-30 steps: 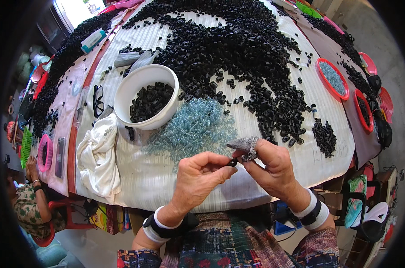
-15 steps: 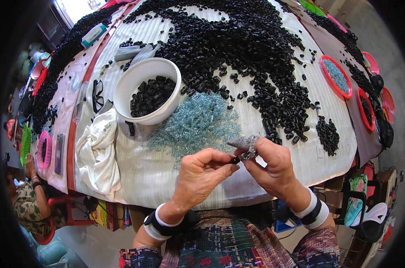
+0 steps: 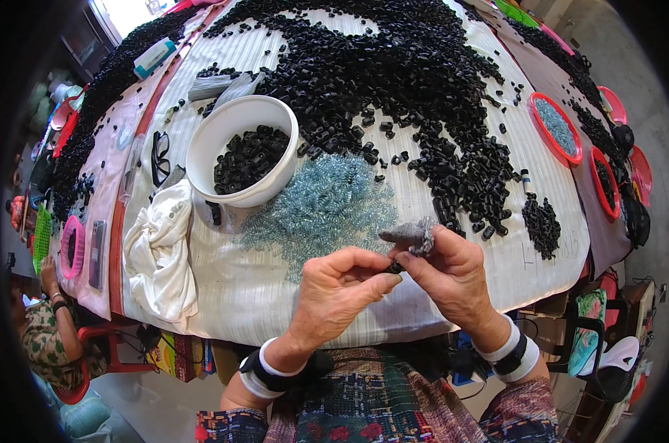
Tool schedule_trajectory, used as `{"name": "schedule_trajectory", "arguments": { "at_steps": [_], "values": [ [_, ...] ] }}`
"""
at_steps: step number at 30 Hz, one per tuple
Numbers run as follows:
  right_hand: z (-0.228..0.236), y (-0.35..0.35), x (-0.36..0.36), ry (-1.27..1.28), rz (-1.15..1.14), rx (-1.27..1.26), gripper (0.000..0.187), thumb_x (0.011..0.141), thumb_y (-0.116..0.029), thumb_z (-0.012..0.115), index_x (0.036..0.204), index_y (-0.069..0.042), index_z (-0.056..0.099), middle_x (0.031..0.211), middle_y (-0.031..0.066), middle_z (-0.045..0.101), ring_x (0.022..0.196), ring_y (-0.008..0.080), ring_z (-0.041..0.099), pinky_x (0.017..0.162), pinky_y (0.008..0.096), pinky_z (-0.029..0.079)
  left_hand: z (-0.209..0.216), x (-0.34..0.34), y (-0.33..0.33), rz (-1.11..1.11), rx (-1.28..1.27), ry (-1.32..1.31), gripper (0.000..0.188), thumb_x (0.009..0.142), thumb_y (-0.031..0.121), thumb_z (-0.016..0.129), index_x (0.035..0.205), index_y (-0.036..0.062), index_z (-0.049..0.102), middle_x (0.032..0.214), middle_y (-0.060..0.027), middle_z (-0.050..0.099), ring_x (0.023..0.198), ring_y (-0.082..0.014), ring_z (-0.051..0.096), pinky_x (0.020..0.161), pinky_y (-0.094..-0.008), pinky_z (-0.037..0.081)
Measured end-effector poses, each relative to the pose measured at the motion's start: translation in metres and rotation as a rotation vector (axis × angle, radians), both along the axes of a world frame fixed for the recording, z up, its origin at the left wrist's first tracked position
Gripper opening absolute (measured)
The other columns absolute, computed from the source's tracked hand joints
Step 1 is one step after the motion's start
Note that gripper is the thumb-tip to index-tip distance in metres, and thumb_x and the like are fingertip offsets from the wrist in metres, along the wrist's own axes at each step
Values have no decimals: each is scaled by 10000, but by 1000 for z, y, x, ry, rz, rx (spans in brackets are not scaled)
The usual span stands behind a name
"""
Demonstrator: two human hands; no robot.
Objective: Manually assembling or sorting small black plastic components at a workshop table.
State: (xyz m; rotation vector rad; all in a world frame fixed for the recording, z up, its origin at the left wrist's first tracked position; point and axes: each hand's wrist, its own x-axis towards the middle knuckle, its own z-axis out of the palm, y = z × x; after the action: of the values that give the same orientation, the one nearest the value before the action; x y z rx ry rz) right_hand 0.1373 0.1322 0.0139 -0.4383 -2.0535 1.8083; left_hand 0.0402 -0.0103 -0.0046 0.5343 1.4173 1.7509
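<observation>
Over the table's front edge, my left hand (image 3: 334, 295) pinches a small black plastic part (image 3: 395, 267) between thumb and fingertips. My right hand (image 3: 452, 277) meets it there, its thumb against the part and its fingers curled in. Whatever the right fingers grip is hidden. A grey, fuzzy fabric cover (image 3: 410, 236) wraps a finger of the right hand. Just beyond both hands spreads a pile of small, shiny bluish pieces (image 3: 327, 203) that look like springs. A heap of black plastic parts (image 3: 393, 66) covers the far table.
Left of the pile stands a white bowl (image 3: 284, 177) holding black parts. Near it are a white cloth (image 3: 161, 255), glasses (image 3: 159, 159) and grey strips (image 3: 227, 87). At right lie a small black pile (image 3: 541, 225) and red baskets (image 3: 554, 127). Another person (image 3: 57, 325) sits at left.
My right hand has shifted slightly, its covered finger lifting away from the black part while the thumb stays at it. My left hand keeps its pinch, turned a little.
</observation>
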Motion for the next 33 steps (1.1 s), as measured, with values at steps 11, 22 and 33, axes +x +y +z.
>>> {"name": "schedule_trajectory", "arguments": {
  "at_steps": [11, 22, 33],
  "values": [
    [4, 1, 3, 77, -3, -255, 225, 852, 21, 615, 1076, 13, 592, 930, 44, 653, 829, 76, 607, 722, 208, 510, 6, 0, 3, 34, 20, -142, 170, 807, -12, 681, 964, -50, 627, 813, -117, 675, 687, -134, 652, 614, -235, 547],
    [-1, 4, 8, 88, -50, -330, 288, 829, 31, 638, 1106, -1, 562, 942, 33, 625, 813, 69, 595, 707, 198, 501, 2, 0, 5, 32, 49, -198, 172, 828, -3, 657, 989, -41, 611, 845, -127, 673, 725, -156, 662, 620, -249, 553],
    [-9, 1, 3, 48, -93, -72, 209, 835, 39, 602, 1040, 5, 583, 887, 45, 621, 763, 79, 602, 649, 210, 516, -11, -5, 9, 24, 145, -275, 200, 826, 5, 672, 1002, -55, 598, 912, -149, 671, 801, -172, 668, 668, -246, 560]
  ]
}}
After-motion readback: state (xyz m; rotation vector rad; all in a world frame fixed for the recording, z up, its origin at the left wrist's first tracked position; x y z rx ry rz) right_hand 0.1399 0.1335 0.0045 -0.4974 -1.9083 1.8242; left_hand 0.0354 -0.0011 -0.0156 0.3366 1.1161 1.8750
